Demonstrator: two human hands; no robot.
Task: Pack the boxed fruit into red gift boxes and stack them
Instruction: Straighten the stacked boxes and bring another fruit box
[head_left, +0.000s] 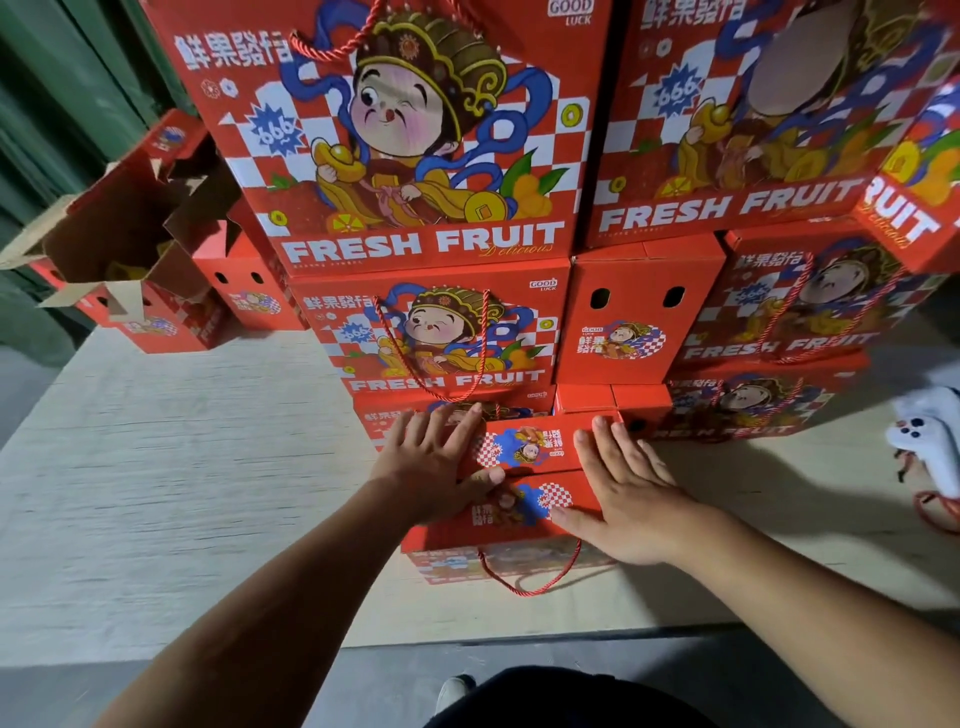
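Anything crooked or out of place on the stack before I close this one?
One thing: at far left, an open gift box sits tilted with its flaps splayed, unlike the closed, squared boxes in the stack. Both hands, left hand and right hand, press flat on the front box.

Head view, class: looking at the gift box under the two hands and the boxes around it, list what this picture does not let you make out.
- Contents of the gift box: head view, closed flaps and the left hand and right hand cover it.
- Inside of the open box: head view, raised flaps and shadow.
- Top of the stack: cut off by the upper edge.
- White object: cut off by the right edge.
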